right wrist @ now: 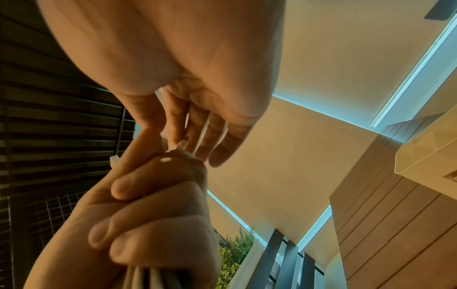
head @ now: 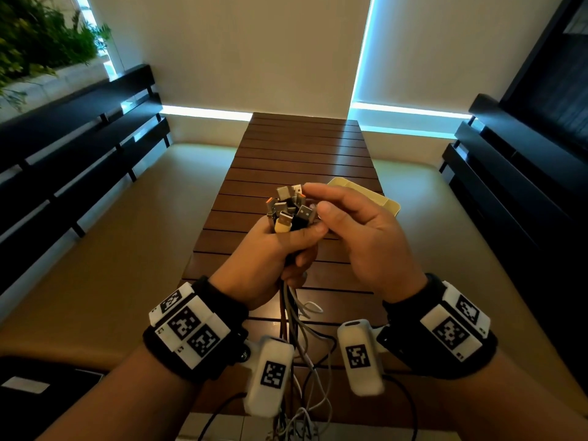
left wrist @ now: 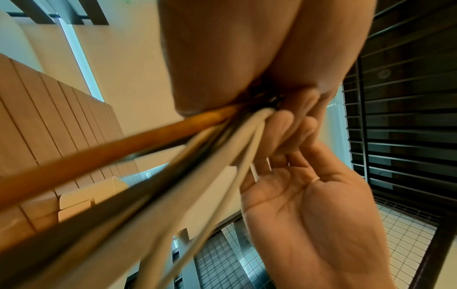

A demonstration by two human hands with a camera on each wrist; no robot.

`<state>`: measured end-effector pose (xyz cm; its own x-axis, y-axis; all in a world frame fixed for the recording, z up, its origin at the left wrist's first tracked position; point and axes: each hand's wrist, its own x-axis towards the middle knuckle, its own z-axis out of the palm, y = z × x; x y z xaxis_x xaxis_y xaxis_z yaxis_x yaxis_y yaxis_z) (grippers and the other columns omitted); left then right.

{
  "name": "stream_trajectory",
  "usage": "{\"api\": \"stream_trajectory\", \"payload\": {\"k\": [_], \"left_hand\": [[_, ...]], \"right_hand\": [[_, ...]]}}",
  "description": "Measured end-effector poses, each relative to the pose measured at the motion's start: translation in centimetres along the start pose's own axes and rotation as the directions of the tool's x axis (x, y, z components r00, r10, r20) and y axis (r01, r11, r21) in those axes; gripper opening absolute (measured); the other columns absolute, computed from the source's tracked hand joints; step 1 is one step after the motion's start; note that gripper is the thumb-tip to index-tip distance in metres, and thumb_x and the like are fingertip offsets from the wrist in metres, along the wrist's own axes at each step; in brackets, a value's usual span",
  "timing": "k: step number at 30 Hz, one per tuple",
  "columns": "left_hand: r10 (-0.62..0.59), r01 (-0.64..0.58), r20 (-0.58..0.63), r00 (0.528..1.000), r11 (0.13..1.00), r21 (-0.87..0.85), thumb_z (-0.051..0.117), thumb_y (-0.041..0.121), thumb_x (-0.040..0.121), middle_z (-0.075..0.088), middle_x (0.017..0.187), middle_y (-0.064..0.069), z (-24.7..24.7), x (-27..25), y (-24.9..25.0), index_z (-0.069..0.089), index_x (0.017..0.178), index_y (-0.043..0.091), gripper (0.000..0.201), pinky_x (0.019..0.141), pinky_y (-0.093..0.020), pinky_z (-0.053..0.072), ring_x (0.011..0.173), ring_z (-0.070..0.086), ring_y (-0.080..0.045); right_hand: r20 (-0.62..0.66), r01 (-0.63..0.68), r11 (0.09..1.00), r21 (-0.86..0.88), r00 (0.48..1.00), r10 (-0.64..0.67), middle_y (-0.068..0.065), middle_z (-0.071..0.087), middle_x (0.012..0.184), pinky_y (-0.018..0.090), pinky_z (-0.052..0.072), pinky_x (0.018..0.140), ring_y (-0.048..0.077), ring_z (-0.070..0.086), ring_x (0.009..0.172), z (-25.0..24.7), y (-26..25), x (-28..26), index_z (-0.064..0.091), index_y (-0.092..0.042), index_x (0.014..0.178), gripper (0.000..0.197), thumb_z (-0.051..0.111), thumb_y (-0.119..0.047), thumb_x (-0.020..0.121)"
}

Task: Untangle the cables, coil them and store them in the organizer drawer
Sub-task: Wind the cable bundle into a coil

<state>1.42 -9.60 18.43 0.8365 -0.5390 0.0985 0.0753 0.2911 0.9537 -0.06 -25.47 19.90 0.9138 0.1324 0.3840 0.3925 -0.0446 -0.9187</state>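
My left hand (head: 294, 246) grips a bundle of cables (head: 291, 208) in a fist above the slatted wooden table (head: 302, 148). Several USB plugs stick up out of the fist. The loose cable lengths (head: 297, 316) hang down from it toward the table's near edge. My right hand (head: 313, 197) is at the top of the bundle, its index finger and thumb touching the plug heads while the other fingers stay fairly straight. The left wrist view shows orange, white and dark cables (left wrist: 173, 156) running out of my fist. The pale organizer drawer (head: 389, 202) sits on the table behind my right hand.
Dark slatted benches (head: 79, 148) line both sides of the narrow table, with tan floor (head: 143, 233) between them. A plant bed (head: 41, 43) lies at the far left. Cable ends (head: 305, 418) trail over the near edge of the table.
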Motion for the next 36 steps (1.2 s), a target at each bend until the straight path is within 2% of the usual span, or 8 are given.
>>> {"api": "stream_trajectory", "payload": {"k": [4,9,13,17,24,29,32,36], "left_hand": [[-0.011,0.011,0.004,1.000,1.000,-0.011,0.060,0.022,0.091,0.040,0.055,-0.002,0.0,0.2,0.2,0.062,0.083,0.018,0.009,0.042,-0.022,0.028,0.039,0.031,-0.010],[-0.021,0.021,0.020,1.000,1.000,0.006,0.060,0.018,0.091,0.039,0.054,-0.001,0.0,0.1,0.3,0.059,0.080,0.017,0.011,0.042,-0.023,0.028,0.038,0.031,-0.011],[-0.018,0.018,0.022,1.000,1.000,0.021,0.061,0.017,0.089,0.040,0.052,-0.001,0.5,-0.1,0.3,0.058,0.077,0.016,0.013,0.042,-0.023,0.029,0.038,0.031,-0.011],[-0.027,0.026,0.015,1.000,1.000,0.013,0.060,0.017,0.089,0.035,0.051,0.003,0.3,-0.3,0.2,0.055,0.073,0.018,0.017,0.042,-0.023,0.029,0.038,0.030,-0.010],[-0.033,0.033,0.001,0.999,0.998,0.056,0.061,0.014,0.086,0.037,0.051,0.000,0.3,-0.6,0.3,0.056,0.068,0.018,0.019,0.042,-0.024,0.033,0.037,0.031,-0.011],[-0.022,0.023,-0.046,0.999,0.999,0.023,0.066,0.020,0.090,0.030,0.054,0.001,0.3,-0.7,0.4,0.055,0.069,0.020,0.023,0.042,-0.023,0.028,0.039,0.028,-0.010],[0.000,-0.002,-0.100,0.995,1.000,-0.022,0.065,0.022,0.091,0.028,0.052,0.003,0.1,-0.6,0.8,0.054,0.072,0.018,0.022,0.041,-0.022,0.025,0.038,0.027,-0.009],[0.073,-0.075,-0.128,0.989,0.997,-0.011,0.063,0.019,0.093,0.033,0.053,-0.002,-0.1,-0.3,0.9,0.053,0.073,0.012,0.024,0.041,-0.023,0.032,0.040,0.033,-0.011]], "right_hand": [[-0.029,-0.007,0.999,-0.033,1.000,0.006,0.001,0.072,0.114,0.023,0.053,0.088,0.012,0.067,0.109,0.1,-0.2,0.2,0.065,-0.009,0.125,0.029,0.050,-0.007,0.100],[0.017,-0.036,0.998,0.048,0.999,0.035,0.018,0.067,0.119,0.061,0.051,0.092,0.036,0.064,0.112,0.1,-0.1,0.5,0.055,-0.013,0.138,0.039,0.047,-0.020,0.101],[0.063,-0.033,0.999,-0.022,0.997,0.035,0.011,0.070,0.117,0.054,0.055,0.087,0.029,0.068,0.102,0.2,-0.4,0.5,0.059,-0.013,0.135,0.036,0.044,-0.020,0.103],[0.056,0.013,1.000,0.023,0.998,-0.015,0.035,0.060,0.113,0.062,0.050,0.092,0.046,0.061,0.106,0.4,-0.3,0.4,0.057,-0.011,0.136,0.038,0.046,-0.020,0.101],[0.143,0.053,0.997,-0.064,0.989,-0.043,0.003,0.064,0.126,0.033,0.054,0.092,0.015,0.064,0.111,1.0,-1.3,0.3,0.056,-0.009,0.137,0.038,0.046,-0.014,0.101],[0.145,0.054,0.996,0.066,0.987,-0.063,-0.002,0.062,0.132,0.043,0.052,0.098,0.023,0.060,0.121,1.3,-0.5,0.0,0.051,-0.017,0.139,0.039,0.051,-0.024,0.100],[0.150,-0.080,0.941,0.328,0.988,0.031,-0.001,0.048,0.148,0.048,0.047,0.103,0.026,0.054,0.130,1.7,0.9,-0.3,0.038,-0.030,0.144,0.072,0.073,-0.043,0.083],[0.325,-0.315,0.867,0.386,0.926,0.192,-0.003,0.066,0.101,0.029,0.055,0.076,0.014,0.066,0.084,2.7,2.5,-1.4,0.032,-0.019,0.147,0.083,0.066,0.000,0.074]]}}
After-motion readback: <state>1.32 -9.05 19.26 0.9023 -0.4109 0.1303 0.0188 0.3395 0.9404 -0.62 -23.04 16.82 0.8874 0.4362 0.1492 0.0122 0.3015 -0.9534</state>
